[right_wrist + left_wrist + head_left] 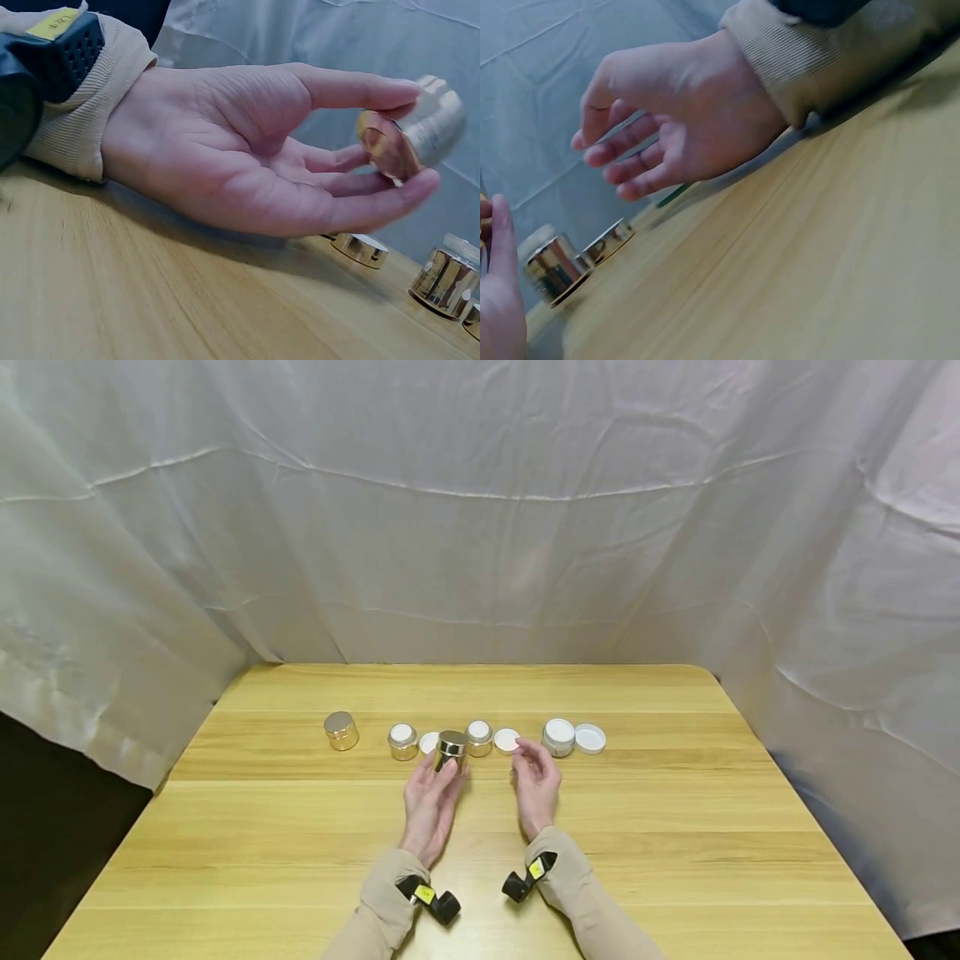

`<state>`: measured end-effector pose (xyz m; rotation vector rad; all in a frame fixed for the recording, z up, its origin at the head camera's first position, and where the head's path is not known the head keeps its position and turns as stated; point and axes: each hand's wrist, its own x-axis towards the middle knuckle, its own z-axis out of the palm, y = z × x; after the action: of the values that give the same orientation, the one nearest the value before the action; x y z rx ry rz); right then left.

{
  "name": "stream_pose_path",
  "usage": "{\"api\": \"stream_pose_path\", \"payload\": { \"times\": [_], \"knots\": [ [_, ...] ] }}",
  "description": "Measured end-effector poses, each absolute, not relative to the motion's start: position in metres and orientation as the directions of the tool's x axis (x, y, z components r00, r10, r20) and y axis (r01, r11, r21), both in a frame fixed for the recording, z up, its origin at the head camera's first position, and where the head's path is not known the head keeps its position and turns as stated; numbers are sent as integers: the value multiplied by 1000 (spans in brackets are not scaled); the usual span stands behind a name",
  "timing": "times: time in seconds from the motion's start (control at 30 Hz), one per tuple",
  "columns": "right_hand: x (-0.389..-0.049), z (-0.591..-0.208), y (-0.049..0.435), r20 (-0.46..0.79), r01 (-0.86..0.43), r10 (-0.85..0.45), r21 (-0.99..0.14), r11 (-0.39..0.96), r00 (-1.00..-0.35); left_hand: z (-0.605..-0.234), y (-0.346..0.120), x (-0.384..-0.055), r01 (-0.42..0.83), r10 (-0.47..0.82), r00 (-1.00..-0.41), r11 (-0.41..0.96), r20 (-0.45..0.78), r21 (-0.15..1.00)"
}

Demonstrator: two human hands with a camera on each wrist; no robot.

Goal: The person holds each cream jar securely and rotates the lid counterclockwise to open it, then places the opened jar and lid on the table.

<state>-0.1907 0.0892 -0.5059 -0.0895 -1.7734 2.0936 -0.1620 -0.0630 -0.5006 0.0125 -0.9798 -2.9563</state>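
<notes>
Left hand (429, 812) pinches gold jar (452, 745); head view alone shows white lid faces (506, 741).

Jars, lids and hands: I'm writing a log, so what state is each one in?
Leftmost jar: lid on
Second jar: lid off
Held jar: lid on, lifted
Fourth jar: lid off
Rightmost jar: lid off
Left lid: white side up, partly hidden
Middle lid: white side up
Right lid: white side up
Left hand: gripping the held jar
Right hand: loosely curled, holding nothing
</notes>
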Motion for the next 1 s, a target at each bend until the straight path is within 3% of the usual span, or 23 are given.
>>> {"api": "stream_pose_path", "payload": {
  "times": [0.27, 0.47, 0.7, 1.0],
  "knots": [
    [-188, -506, 91, 280, -326, 330, -941, -93, -901, -502, -53, -157, -200, 206, -977, -780, -58, 594],
    [-184, -507, 98, 414, -439, 254, -897, -49, -874, -504, -52, -157, -284, 309, -948, -719, -74, 634],
    [-180, -513, 108, 665, -668, 77, -743, -31, -743, -505, -51, -158, -345, 399, -913, -643, -84, 684],
    [-178, -515, 104, 770, -771, -23, -637, 9, -637, -505, -52, -159, -353, 403, -911, -650, -88, 673]
  ]
}}
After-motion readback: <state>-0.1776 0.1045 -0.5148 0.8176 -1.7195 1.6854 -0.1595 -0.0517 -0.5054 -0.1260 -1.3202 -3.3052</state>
